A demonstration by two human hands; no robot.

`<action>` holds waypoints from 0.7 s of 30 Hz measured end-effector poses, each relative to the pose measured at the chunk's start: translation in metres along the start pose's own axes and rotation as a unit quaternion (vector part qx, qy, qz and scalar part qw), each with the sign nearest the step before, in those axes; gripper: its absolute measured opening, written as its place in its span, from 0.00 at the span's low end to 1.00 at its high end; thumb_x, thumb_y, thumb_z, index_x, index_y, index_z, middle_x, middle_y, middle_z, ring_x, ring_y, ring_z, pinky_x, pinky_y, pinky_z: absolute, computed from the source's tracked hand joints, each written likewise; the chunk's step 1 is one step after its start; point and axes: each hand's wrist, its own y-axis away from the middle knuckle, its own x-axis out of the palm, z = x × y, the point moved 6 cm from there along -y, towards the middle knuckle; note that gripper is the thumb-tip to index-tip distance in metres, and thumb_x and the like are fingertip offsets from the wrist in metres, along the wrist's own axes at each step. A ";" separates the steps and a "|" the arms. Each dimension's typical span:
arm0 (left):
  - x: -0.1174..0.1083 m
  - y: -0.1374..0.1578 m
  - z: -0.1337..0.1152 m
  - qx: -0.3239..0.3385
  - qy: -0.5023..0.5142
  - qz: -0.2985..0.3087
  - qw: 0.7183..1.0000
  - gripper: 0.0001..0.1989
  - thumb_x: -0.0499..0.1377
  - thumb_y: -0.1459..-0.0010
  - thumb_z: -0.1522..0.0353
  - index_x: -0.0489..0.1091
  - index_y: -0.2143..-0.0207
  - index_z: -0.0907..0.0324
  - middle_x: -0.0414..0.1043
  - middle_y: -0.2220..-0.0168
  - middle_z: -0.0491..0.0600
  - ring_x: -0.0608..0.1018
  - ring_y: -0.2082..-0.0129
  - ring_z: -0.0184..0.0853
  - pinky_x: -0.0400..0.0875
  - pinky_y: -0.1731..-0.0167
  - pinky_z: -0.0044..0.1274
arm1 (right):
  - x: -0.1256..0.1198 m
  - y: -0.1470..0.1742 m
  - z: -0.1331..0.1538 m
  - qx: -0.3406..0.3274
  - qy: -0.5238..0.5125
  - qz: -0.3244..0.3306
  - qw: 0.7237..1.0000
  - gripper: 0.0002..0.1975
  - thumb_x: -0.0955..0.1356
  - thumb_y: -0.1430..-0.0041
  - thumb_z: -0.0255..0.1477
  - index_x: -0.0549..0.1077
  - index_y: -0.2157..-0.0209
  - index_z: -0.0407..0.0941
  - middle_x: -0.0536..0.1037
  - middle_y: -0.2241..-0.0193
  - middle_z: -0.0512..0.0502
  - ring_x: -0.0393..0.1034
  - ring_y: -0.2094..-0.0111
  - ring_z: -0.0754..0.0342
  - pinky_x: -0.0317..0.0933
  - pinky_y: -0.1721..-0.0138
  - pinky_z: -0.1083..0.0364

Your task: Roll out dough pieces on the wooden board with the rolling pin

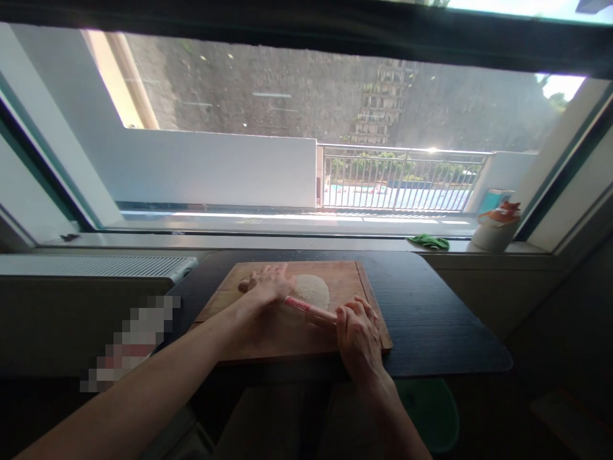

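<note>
Wooden rolling pin (313,312) slants along the near edge of pale flattened dough (312,291) on my cutting board (345,276), black table (431,306) beneath, my right hand (358,329) curled around one end, left hand (271,281) draped over the other, grip unclear.

A dark table with fine parallel lines in its top (435,313) spreads across the lower middle of the frame, its corners rounded at the right and its surface running bare from the centre to the lower right. Flat on its left and middle part lies a rectangular wooden board (292,340), reddish-brown, with a darker strip down its right side and its lower edge near the table's own. On the board, around the centre of the frame, rests a pale, flattened piece of dough (313,289).
</note>
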 end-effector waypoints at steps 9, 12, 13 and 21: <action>-0.001 0.021 0.003 0.051 0.001 -0.017 0.999 0.30 0.43 0.40 0.55 0.55 0.39 0.57 0.60 0.40 0.55 0.60 0.39 0.44 0.50 0.42 0.39 | 0.002 0.014 0.016 -0.044 -0.005 0.045 0.998 0.13 0.57 0.35 0.28 0.71 0.59 0.48 0.74 0.57 0.49 0.53 0.41 0.49 0.45 0.43 0.46; 0.001 0.031 0.008 0.064 -0.005 0.009 0.998 0.30 0.41 0.40 0.55 0.54 0.38 0.58 0.57 0.38 0.54 0.57 0.38 0.44 0.48 0.42 0.41 | 0.002 0.025 0.021 -0.036 0.004 0.040 0.999 0.13 0.57 0.35 0.28 0.71 0.56 0.47 0.73 0.56 0.47 0.53 0.41 0.48 0.45 0.43 0.46; 0.001 0.035 0.009 0.067 -0.004 0.014 0.998 0.30 0.41 0.39 0.56 0.54 0.38 0.58 0.56 0.37 0.53 0.56 0.37 0.44 0.48 0.42 0.42 | 0.002 0.027 0.023 -0.036 0.006 0.039 0.999 0.13 0.57 0.35 0.27 0.70 0.55 0.47 0.73 0.55 0.47 0.53 0.41 0.47 0.45 0.43 0.46; 0.000 0.040 0.009 0.084 0.004 0.013 0.996 0.29 0.41 0.39 0.57 0.57 0.39 0.57 0.56 0.37 0.50 0.57 0.38 0.44 0.47 0.41 0.41 | 0.005 0.014 0.018 -0.011 0.039 0.040 0.998 0.13 0.56 0.35 0.29 0.71 0.61 0.46 0.73 0.58 0.45 0.53 0.42 0.46 0.45 0.42 0.47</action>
